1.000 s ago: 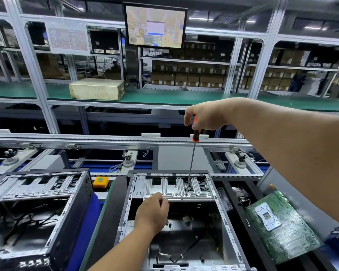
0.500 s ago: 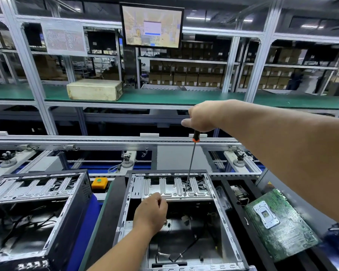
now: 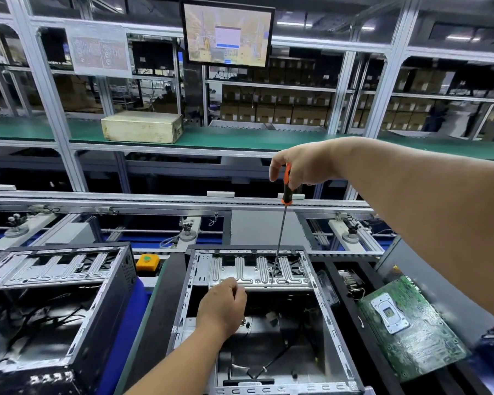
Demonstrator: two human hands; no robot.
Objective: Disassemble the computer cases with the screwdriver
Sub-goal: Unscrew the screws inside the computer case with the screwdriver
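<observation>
The open computer case (image 3: 257, 317) sits at about 6 o'clock in the view, its near edge cut off by the bottom of the frame. The right hand (image 3: 303, 166) is raised toward 1 o'clock, its grip clamped round the orange-and-black handle of the screwdriver (image 3: 281, 223); most of the handle is hidden inside the fist. The thin shaft runs down to the ribbed metal bracket (image 3: 257, 270) at the case's far end, though the tip is too fine to make out against the metal (whether it sits in a screw cannot be told). The left hand (image 3: 221, 306) is curled over the bracket's near edge, fingertips hidden behind its own back. A second case (image 3: 54, 303) lies at 8 o'clock, blurred and partly cropped. A green circuit board (image 3: 408, 329) rests at 4 o'clock, partly covered by the right forearm.
</observation>
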